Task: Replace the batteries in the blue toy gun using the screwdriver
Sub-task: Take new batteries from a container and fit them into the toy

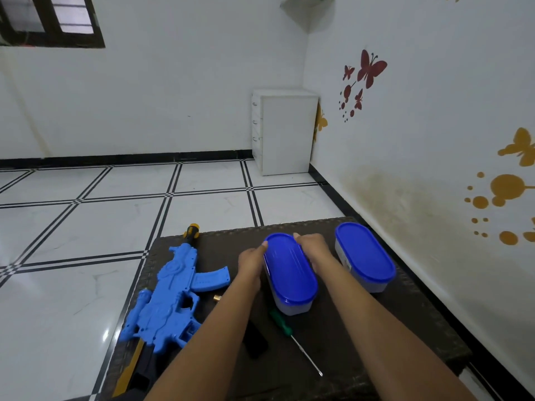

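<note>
Head view | near box is clasped by left grip and right grip | gun left, screwdriver below, on table

Glossy plastic gun, woven mat

White drawer cabinet in corner, butterfly wall stickers, dark-framed window

A dark woven desk on a tiled floor carries a blue toy gun left of the fingers, a lidded tub between them, a second tub to their right, and a green-handled screwdriver nearer the camera.
</note>
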Demonstrator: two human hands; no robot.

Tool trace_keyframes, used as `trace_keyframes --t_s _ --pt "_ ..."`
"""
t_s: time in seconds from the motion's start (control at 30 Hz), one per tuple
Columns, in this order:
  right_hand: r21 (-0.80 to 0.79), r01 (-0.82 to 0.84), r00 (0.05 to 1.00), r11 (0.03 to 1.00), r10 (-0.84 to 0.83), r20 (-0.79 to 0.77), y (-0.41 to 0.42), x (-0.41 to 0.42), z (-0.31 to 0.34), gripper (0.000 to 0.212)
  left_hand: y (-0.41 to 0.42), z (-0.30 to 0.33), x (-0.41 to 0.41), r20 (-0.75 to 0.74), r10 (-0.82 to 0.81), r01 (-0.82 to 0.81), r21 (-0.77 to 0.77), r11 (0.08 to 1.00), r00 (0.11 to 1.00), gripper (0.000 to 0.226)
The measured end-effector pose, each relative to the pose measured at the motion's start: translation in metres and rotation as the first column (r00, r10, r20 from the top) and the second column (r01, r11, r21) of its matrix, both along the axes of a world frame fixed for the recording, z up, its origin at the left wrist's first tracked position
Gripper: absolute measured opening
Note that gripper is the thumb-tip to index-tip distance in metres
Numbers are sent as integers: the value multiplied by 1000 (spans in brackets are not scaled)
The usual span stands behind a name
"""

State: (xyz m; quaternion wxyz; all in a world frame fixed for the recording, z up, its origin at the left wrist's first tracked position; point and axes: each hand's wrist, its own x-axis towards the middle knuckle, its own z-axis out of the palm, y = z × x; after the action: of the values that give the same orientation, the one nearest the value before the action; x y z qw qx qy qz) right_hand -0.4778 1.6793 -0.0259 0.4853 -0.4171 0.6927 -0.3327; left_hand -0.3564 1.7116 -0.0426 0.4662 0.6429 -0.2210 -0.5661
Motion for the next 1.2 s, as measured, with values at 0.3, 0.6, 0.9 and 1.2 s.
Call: trace_keyframes --t_s 0.3,0.6,0.9,1.2 --pt "-59 78 986 995 -86 -146 -37 16 -32 16 -35 -7 -1 -91 107 -106 14 994 990 14" --pt "-152 -170 863 974 73 -500 -7 10 -17 35 -12 -5 -16 191 -1 2 -6 1000 981 32" --pt "-26 -210 949 977 197 -246 88 -48 -23 30 61 2 -47 107 23 -10 -125 992 994 40" --pt "-148 3 857 989 -78 -509 53 -71 -20 31 32 1 -88 158 -103 125 -140 982 982 33"
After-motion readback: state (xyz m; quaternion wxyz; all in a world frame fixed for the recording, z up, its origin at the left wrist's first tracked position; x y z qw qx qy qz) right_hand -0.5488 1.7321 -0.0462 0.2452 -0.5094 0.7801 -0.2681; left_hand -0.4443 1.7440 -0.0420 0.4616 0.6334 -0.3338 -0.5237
